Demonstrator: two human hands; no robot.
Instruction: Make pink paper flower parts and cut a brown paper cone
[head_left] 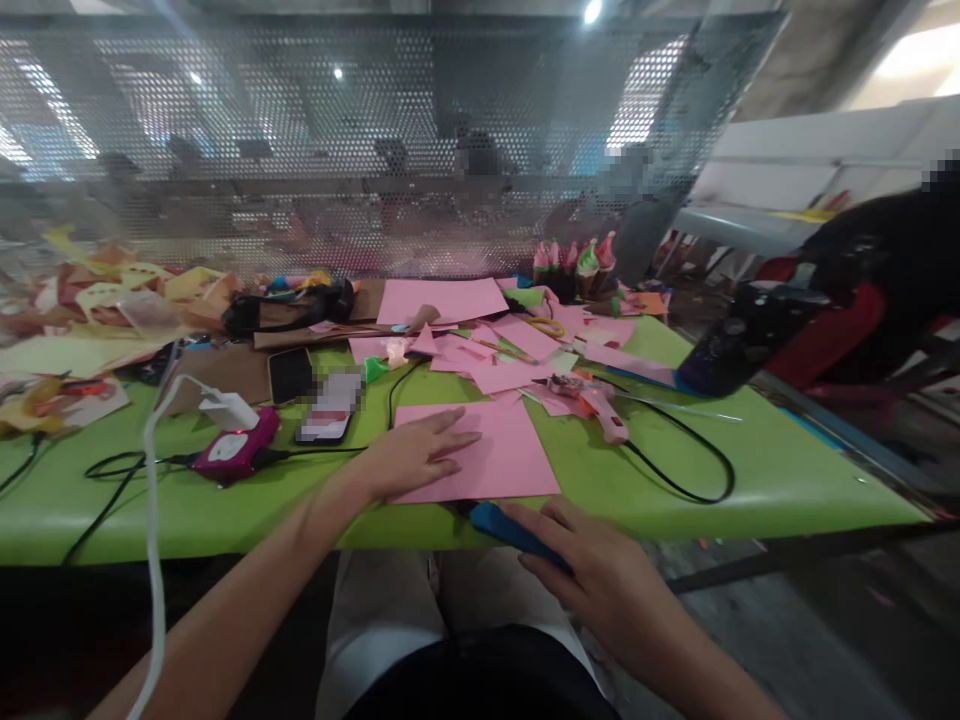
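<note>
A pink sheet of paper (499, 450) lies on the green-covered table close to its front edge. My left hand (416, 455) rests flat on the sheet's left part, fingers stretched out and a little apart. In my right hand (592, 555) is a long blue tool with a dark tip (510, 525); its exact kind is not clear. The fingers are wrapped round its rear part. Its tip is at the sheet's near edge; whether it touches the paper I cannot tell. A pink glue gun (598, 402) lies to the right, beyond the sheet.
Pink paper scraps (517, 345) and yellow-handled scissors (547, 326) lie behind the sheet. To the left are two phones (290, 375), a magenta power socket (236, 447) and a white cable (151, 500). Cone-shaped crafts (589, 262) stand at the back. Another person (877, 260) sits at right.
</note>
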